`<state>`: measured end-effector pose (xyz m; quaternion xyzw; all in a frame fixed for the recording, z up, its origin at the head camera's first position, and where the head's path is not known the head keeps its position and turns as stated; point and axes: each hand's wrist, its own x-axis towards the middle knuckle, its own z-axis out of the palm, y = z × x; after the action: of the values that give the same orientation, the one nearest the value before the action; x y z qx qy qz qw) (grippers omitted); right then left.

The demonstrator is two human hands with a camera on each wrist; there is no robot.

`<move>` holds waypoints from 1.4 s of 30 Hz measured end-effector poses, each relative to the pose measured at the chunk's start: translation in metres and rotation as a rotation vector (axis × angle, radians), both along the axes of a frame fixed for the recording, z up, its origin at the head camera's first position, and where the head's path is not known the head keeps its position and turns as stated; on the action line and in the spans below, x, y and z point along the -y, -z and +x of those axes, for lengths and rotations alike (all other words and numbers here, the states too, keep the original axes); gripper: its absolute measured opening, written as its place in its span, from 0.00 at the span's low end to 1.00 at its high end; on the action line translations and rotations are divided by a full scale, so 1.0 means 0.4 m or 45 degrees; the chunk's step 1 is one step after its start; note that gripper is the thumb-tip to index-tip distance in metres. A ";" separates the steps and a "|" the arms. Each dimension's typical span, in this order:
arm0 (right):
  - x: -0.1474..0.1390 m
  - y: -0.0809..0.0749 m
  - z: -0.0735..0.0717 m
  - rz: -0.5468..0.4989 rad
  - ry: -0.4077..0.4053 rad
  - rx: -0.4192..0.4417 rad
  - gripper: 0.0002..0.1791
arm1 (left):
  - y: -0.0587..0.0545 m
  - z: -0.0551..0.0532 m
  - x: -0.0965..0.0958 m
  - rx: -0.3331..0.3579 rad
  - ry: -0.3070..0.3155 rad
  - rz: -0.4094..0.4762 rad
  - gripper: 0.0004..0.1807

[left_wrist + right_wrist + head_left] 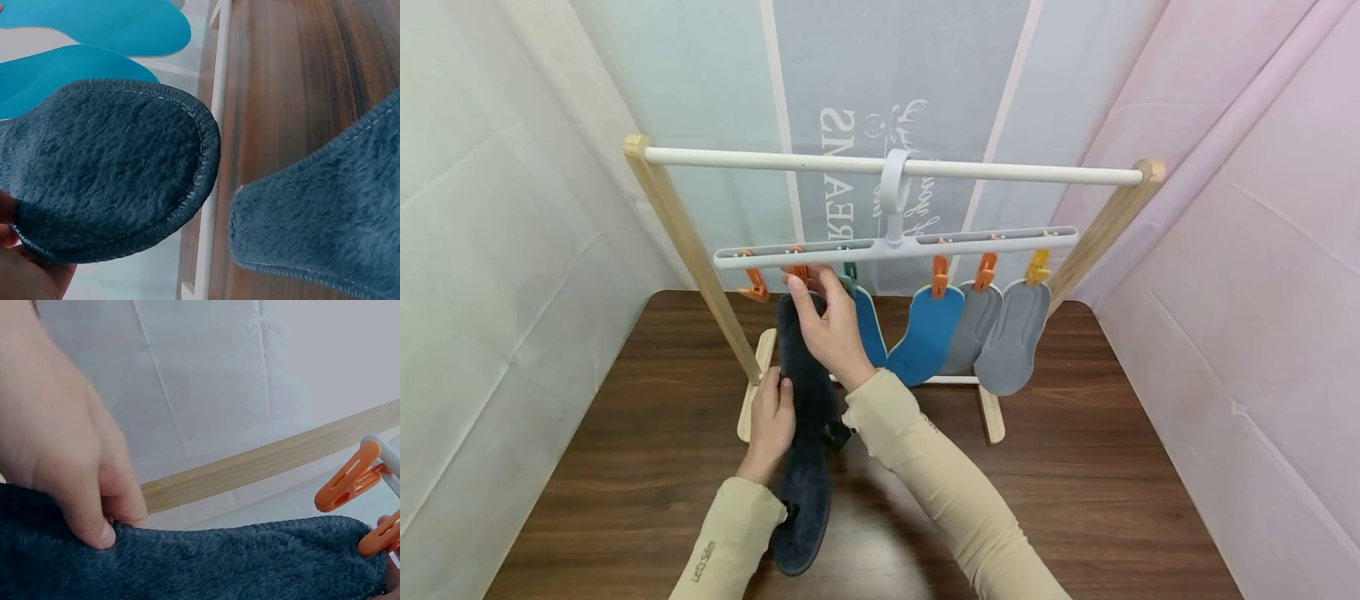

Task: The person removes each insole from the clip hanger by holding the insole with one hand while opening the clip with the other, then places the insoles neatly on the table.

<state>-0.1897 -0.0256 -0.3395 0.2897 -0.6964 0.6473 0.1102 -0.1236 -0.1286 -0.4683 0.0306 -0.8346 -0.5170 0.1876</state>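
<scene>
A dark blue-grey fuzzy insole [808, 375] stands upright below the left part of a grey clip hanger [820, 255]. My left hand [772, 417] pinches its side edge, thumb on the fuzzy face in the right wrist view. At the insole's upper end, my right hand [835, 325] holds an orange clip [380, 537] between thumb and fingers; the clip lies over the insole's end. Fingers of that hand partly cover the clip in the head view. A second fuzzy insole [325, 231] lies lower down on the table, partly behind my left sleeve in the head view.
The hanger hooks over a white rail [1022, 172] on a wooden stand [688, 250]. Another orange clip [756, 285] hangs bare at the far left. Rightward hang blue insoles [928, 329] and grey insoles [1015, 342] from clips. White cloth walls [1247, 292] flank the brown table [1097, 467].
</scene>
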 end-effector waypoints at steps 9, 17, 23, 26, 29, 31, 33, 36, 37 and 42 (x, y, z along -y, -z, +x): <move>0.006 -0.022 0.014 -0.072 -0.068 0.054 0.21 | 0.027 0.029 0.015 0.014 -0.051 -0.027 0.09; -0.013 -0.063 0.043 -0.072 -0.114 0.074 0.24 | 0.035 0.047 0.028 0.063 -0.068 -0.014 0.11; -0.011 -0.058 0.037 -0.104 -0.190 0.045 0.23 | 0.044 0.065 0.036 0.094 -0.060 -0.057 0.08; -0.008 -0.053 0.034 -0.129 -0.214 0.053 0.23 | 0.052 0.075 0.044 0.118 -0.067 -0.081 0.07; -0.004 -0.049 0.034 -0.143 -0.223 0.061 0.22 | 0.057 0.087 0.053 0.163 -0.067 -0.099 0.07; -0.002 -0.048 0.035 -0.144 -0.223 0.058 0.22 | 0.060 0.095 0.059 0.191 -0.054 -0.110 0.08; 0.000 -0.049 0.036 -0.138 -0.216 0.049 0.22 | 0.063 0.101 0.064 0.221 -0.035 -0.118 0.09; 0.001 -0.051 0.038 -0.132 -0.203 0.035 0.22 | 0.071 0.106 0.071 0.253 -0.009 -0.140 0.11; 0.002 -0.052 0.038 -0.130 -0.196 0.032 0.22 | 0.075 0.106 0.072 0.260 -0.003 -0.146 0.11; 0.006 -0.054 0.033 -0.151 -0.190 0.033 0.22 | 0.089 0.109 0.080 0.302 0.010 -0.163 0.11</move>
<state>-0.1765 -0.0282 -0.3180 0.3252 -0.6346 0.6976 0.0696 -0.0801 -0.1607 -0.5038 0.0762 -0.8824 -0.4561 0.0872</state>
